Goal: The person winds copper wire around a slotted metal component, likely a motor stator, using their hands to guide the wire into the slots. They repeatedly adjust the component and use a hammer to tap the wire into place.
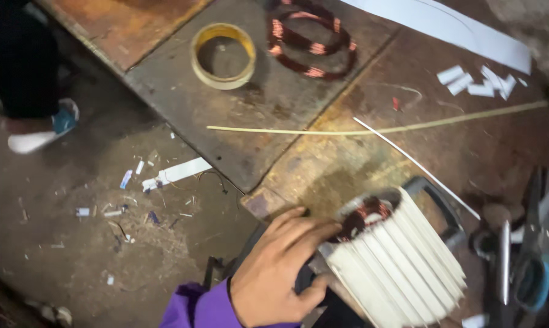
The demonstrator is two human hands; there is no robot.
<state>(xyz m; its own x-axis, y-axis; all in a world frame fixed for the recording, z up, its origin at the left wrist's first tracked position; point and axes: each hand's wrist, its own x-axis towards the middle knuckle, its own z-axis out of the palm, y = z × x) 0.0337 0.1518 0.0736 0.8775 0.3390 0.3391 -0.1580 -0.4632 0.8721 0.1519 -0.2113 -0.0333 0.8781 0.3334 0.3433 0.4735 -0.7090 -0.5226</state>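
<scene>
Left hand, purple sleeve at the wrist, lay palm-down against the near end of a motor stator with white insulation strips fanned round its copper winding. Fingers were curled over the stator's rim, thumb tucked below its edge, gripping it. The stator sat at the near edge of the rusty metal bench. A tape roll and copper coil lay well apart, farther back. Scissors rested to the right.

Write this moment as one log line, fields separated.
left hand: grips motor core | right hand: not visible | bench: tape roll, wire coil, scissors
</scene>
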